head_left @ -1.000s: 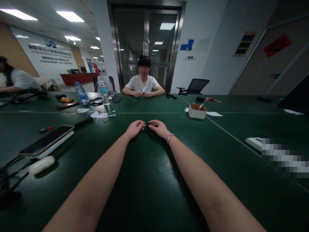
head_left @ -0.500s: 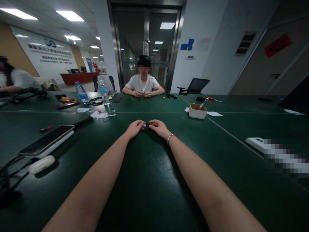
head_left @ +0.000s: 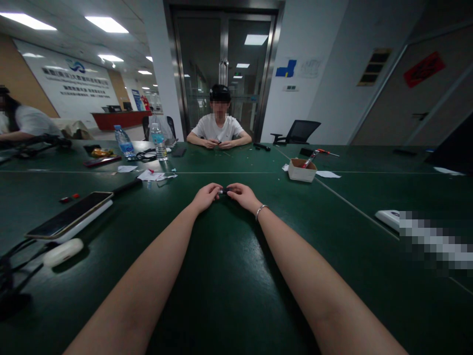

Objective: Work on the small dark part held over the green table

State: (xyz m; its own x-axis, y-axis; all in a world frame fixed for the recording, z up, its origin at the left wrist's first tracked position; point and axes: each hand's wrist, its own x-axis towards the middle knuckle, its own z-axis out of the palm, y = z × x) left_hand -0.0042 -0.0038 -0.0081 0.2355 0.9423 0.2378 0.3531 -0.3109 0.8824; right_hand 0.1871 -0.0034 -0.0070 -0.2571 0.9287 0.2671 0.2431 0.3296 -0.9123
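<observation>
A small dark object (head_left: pixel 223 191) with a shiny part at its left end is held between my two hands, low over the green table (head_left: pixel 218 276). My left hand (head_left: pixel 207 197) pinches its left end with closed fingers. On the other side my right hand (head_left: pixel 242 195), with a silver bracelet at the wrist, has its fingers closed on the black right end. The object is too small to tell what it is.
At left lie a phone (head_left: pixel 70 214) on a white block, a white case (head_left: pixel 63 252) and cables. Bottles (head_left: pixel 158 142) and paper scraps (head_left: pixel 151 175) stand or lie further back. A small box (head_left: pixel 302 170) is at right. Across the table sits a person (head_left: pixel 219 127).
</observation>
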